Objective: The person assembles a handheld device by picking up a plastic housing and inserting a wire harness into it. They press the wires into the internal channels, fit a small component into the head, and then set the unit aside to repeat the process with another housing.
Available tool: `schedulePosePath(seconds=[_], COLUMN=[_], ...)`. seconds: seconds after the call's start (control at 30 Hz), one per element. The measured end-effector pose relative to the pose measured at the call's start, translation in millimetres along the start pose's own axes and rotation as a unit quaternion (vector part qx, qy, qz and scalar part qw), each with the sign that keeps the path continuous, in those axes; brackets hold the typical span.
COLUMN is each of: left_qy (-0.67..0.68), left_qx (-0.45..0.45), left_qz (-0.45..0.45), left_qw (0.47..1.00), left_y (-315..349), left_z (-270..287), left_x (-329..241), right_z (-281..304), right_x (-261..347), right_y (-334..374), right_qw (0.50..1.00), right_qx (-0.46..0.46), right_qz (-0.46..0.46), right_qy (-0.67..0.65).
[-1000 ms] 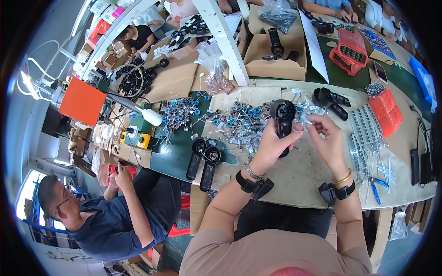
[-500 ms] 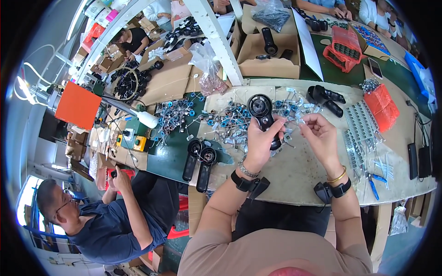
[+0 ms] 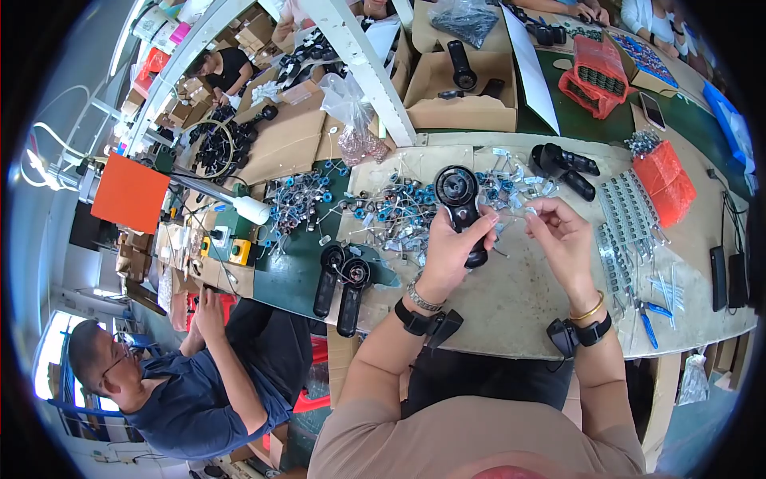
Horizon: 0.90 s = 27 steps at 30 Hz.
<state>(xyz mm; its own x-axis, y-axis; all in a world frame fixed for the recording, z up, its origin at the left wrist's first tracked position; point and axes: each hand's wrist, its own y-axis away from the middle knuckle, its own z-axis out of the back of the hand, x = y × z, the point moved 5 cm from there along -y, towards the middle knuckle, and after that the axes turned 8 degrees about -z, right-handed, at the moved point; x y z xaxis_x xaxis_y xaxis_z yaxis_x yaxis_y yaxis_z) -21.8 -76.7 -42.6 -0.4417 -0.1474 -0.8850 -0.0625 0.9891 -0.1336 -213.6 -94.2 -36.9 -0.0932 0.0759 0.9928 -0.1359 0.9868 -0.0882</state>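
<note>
Seated person (image 3: 199, 383) at lower left, beside counter (image 3: 511, 295); two black handles (image 3: 341, 281) on green mat; left hand (image 3: 448, 247), fingers wrapped round black handle (image 3: 461, 201), held upright above the counter over a heap of small metal parts (image 3: 399, 211); right hand (image 3: 562, 239), fingers pinching a tiny part, too small to tell; red bag (image 3: 666, 180) at right

On the counter (image 3: 519, 295), a handle part (image 3: 463, 203) sits in the left hand (image 3: 447, 251), the right hand (image 3: 562, 239) just to its right. A heap of small parts (image 3: 391, 211) lies behind and left. Two more handles (image 3: 339, 283) rest at the left edge; pliers (image 3: 648, 315) lie far right, boxes (image 3: 463, 88) behind.
</note>
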Motion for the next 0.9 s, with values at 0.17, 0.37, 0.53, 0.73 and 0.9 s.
schedulePosePath(seconds=[0.17,0.37,0.53,0.73,0.9], left_qy=[-0.011,0.010,-0.005,-0.124,-0.156], left_qx=[0.008,-0.035,-0.014,0.126,0.172], left_qz=[-0.019,-0.053,-0.040,0.016,0.072], left_qw=[1.000,0.998,0.999,0.984,0.970], left_y=[2.0,3.4,2.8,-1.0,5.5], left_z=[-4.2,-9.6,-2.9,1.3,-11.1], left_x=[-6.4,-10.3,-3.6,4.3,10.1], right_z=[-0.3,0.0,0.7,2.6,-1.4], right_x=[-3.0,-6.1,-6.6,3.5,8.6], right_y=[-2.4,-2.3,0.8,-4.2,0.2], right_qw=[1.000,1.000,0.999,0.997,0.990], right_qx=[-0.013,-0.003,0.007,0.001,0.023], right_qz=[-0.009,-0.020,-0.032,0.062,0.095], right_qy=[-0.019,-0.003,-0.001,0.035,0.097])
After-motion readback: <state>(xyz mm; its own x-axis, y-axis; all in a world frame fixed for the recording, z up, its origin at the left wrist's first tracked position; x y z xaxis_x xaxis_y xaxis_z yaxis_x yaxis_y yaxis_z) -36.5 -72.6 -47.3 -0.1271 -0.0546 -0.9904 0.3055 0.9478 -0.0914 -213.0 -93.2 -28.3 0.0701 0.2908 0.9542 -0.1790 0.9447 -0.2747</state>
